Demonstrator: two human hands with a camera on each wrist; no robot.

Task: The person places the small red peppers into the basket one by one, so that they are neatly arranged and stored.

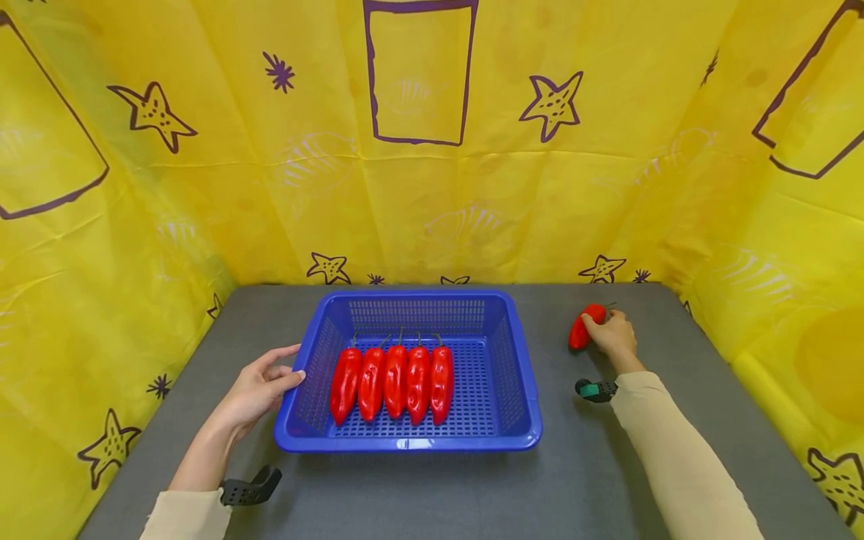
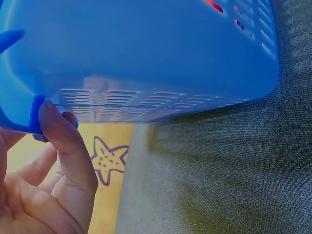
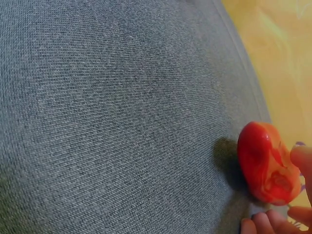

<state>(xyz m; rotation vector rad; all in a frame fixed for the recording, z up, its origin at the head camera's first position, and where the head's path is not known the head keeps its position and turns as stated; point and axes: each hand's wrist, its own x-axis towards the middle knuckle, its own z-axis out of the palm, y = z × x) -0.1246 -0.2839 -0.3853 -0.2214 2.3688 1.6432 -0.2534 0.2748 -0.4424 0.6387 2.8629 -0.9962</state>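
My left hand (image 1: 251, 391) pinches the left rim of a blue plastic basket (image 1: 405, 444) between thumb and fingers. Its thumb presses on the rim in the left wrist view, where the basket's slotted side (image 2: 161, 58) fills the top. Inside, several red peppers (image 1: 395, 384) lie side by side in a row, stems pointing away from me. Off to the right of the basket, my right hand (image 1: 617, 337) holds another red pepper (image 1: 580, 335) by its sides. In the right wrist view, that pepper (image 3: 268, 165) shows with the thumb against it; most of the hand is out of frame.
A dark grey cloth surface (image 1: 418, 495) lies under everything. Yellow fabric (image 1: 432, 195) with starfish drawings encloses the back and both sides. Black straps (image 1: 251, 487) circle the wrists. The basket's right part shows its bare slotted floor (image 1: 475, 382).
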